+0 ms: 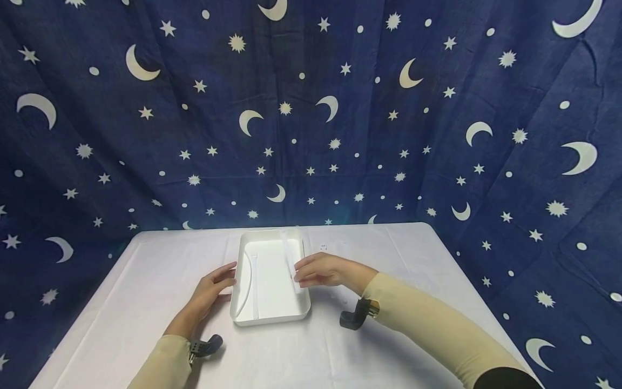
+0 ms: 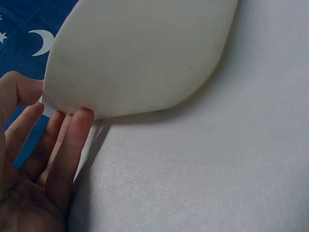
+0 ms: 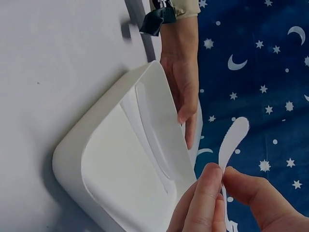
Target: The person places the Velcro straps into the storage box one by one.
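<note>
A shallow white tray [image 1: 274, 281] stands on the table between both hands. My left hand [image 1: 210, 292] touches the outside of its left wall, fingers fairly straight; in the left wrist view the fingertips [image 2: 82, 116] meet the tray's edge. Above the tray's right side, my right hand [image 1: 320, 270] pinches a white plastic knife [image 3: 233, 137] between thumb and fingers. Its rounded, serrated blade shows in the right wrist view, while the fingers hide the middle. Inside the tray, along the left wall, lie a bowed slim white piece [image 1: 250, 286] and a straight one [image 1: 255, 286]; their kind is unclear.
A white cloth covers the table [image 1: 379, 346]. Faint small clear or white bits [image 1: 323, 247] lie behind the right hand. A dark blue curtain [image 1: 301, 119] with moons and stars hangs behind the table and along the sides. Each wrist carries a black camera mount [image 1: 357, 316].
</note>
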`<state>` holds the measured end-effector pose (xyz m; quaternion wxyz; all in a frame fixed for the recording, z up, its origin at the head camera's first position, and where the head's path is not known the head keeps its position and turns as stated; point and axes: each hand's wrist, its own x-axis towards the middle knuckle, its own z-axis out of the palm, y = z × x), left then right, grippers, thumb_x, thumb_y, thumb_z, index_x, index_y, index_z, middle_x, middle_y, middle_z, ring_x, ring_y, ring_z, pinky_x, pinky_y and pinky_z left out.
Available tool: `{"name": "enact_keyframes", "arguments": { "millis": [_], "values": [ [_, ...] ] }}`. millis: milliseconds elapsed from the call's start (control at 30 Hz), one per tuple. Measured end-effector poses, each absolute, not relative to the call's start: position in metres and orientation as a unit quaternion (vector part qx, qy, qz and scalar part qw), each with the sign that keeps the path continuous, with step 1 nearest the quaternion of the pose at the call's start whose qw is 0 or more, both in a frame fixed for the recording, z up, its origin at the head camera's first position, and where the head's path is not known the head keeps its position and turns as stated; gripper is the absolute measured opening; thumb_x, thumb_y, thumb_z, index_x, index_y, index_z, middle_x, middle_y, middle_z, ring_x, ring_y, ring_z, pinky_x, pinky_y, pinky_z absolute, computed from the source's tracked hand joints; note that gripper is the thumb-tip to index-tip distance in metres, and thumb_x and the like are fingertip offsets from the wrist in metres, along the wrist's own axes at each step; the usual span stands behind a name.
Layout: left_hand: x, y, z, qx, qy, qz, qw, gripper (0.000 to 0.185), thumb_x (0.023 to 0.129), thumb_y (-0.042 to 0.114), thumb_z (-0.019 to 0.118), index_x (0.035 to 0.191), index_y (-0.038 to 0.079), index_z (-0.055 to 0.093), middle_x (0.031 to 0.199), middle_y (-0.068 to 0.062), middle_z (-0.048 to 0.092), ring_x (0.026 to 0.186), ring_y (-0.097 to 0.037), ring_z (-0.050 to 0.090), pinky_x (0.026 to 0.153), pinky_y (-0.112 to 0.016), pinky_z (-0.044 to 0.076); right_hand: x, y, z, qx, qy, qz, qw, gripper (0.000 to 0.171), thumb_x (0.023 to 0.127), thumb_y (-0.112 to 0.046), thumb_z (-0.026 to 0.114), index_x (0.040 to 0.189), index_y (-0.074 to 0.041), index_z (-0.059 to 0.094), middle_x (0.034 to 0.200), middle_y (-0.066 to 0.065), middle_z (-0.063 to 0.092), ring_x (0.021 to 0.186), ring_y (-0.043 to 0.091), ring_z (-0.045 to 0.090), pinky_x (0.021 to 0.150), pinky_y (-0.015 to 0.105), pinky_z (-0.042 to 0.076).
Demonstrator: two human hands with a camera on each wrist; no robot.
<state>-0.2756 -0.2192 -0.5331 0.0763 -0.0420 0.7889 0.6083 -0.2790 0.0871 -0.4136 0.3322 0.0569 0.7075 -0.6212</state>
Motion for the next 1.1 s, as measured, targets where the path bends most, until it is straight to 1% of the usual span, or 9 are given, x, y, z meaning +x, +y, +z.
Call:
{"name": "enact_keyframes", "arguments": {
  "millis": [200, 467, 700, 867, 1100],
  "values": [
    [-0.275, -0.219, -0.53, -0.044, 0.784, 0.614, 0.079, 0.064, 0.092, 0.017, 0.064, 0.15, 0.011, 0.039, 0.15, -0.024, 0.042, 0.134, -0.043, 0.045, 0.089, -0.039, 0.061, -0.28, 0.079, -0.418, 0.064, 0.702, -0.627, 0.332, 0.04, 0.081, 0.011, 0.069, 0.119, 0.007, 0.06, 0.096, 0.013, 0.064, 0.079, 0.02, 0.068, 0.082, 0.031, 0.063],
    [-0.278, -0.22, -0.534, -0.048, 0.783, 0.614, 0.084, 0.064, 0.09, 0.017, 0.065, 0.149, 0.012, 0.041, 0.149, -0.023, 0.043, 0.133, -0.043, 0.046, 0.088, -0.038, 0.061, -0.278, 0.069, -0.428, 0.077, 0.687, -0.642, 0.331, 0.038, 0.08, 0.015, 0.067, 0.117, 0.009, 0.06, 0.101, 0.015, 0.062, 0.088, 0.024, 0.067, 0.085, 0.031, 0.062],
    [-0.278, -0.219, -0.534, -0.048, 0.787, 0.609, 0.083, 0.064, 0.09, 0.019, 0.064, 0.15, 0.013, 0.04, 0.149, -0.023, 0.043, 0.133, -0.043, 0.047, 0.088, -0.038, 0.061, -0.278, 0.062, -0.436, 0.083, 0.68, -0.646, 0.337, 0.038, 0.08, 0.014, 0.068, 0.117, 0.008, 0.061, 0.102, 0.016, 0.061, 0.089, 0.025, 0.068, 0.084, 0.03, 0.062],
    [-0.278, -0.22, -0.534, -0.051, 0.79, 0.606, 0.079, 0.065, 0.091, 0.02, 0.065, 0.15, 0.013, 0.04, 0.15, -0.023, 0.042, 0.134, -0.043, 0.046, 0.089, -0.038, 0.061, -0.28, 0.057, -0.438, 0.083, 0.672, -0.653, 0.339, 0.041, 0.08, 0.015, 0.067, 0.119, 0.009, 0.06, 0.1, 0.015, 0.06, 0.089, 0.025, 0.067, 0.086, 0.031, 0.061],
    [-0.278, -0.22, -0.535, -0.052, 0.787, 0.61, 0.078, 0.064, 0.09, 0.018, 0.064, 0.15, 0.013, 0.04, 0.149, -0.023, 0.043, 0.133, -0.043, 0.047, 0.088, -0.038, 0.061, -0.28, 0.05, -0.444, 0.078, 0.669, -0.658, 0.338, 0.037, 0.081, 0.014, 0.067, 0.116, 0.009, 0.061, 0.097, 0.014, 0.06, 0.089, 0.026, 0.068, 0.086, 0.031, 0.062]
  ]
}}
